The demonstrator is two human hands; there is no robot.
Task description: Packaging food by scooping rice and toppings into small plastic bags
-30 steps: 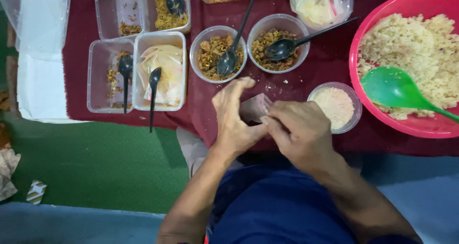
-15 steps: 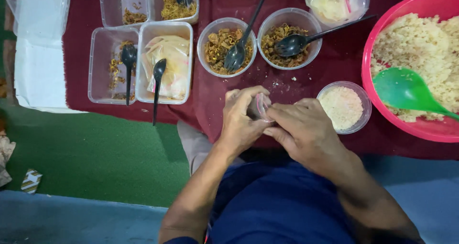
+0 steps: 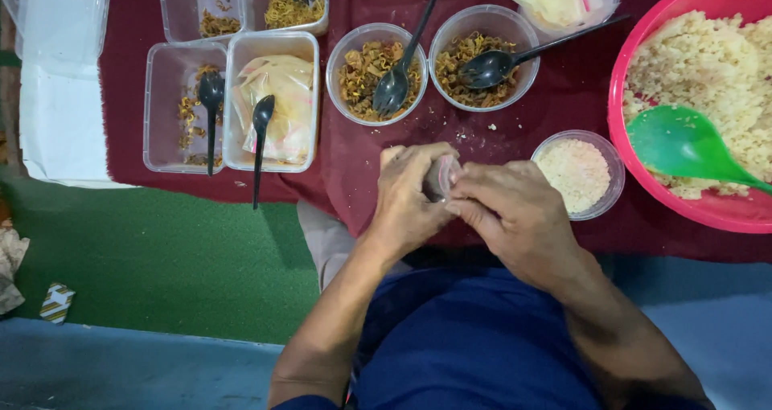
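My left hand (image 3: 406, 197) and my right hand (image 3: 511, 213) meet over the near edge of a dark red cloth (image 3: 531, 108). Both pinch a small clear plastic bag (image 3: 441, 175) between them; only a bit of it shows between the fingers. Just right of my right hand stands a small round tub of pale crumbs (image 3: 577, 174). Beyond my hands are two round tubs of brown fried bits (image 3: 375, 71), (image 3: 482, 56), each with a black spoon in it.
A big pink basin of pale rice (image 3: 708, 64) with a green scoop (image 3: 683, 146) sits at the right. Rectangular clear tubs (image 3: 271, 100) with black spoons stand at the left. White lids (image 3: 60, 80) lie far left. Green mat (image 3: 161, 265) lies below.
My left hand's fingers have closed around the small bag. Both hands have drawn closer together, hiding most of the bag.
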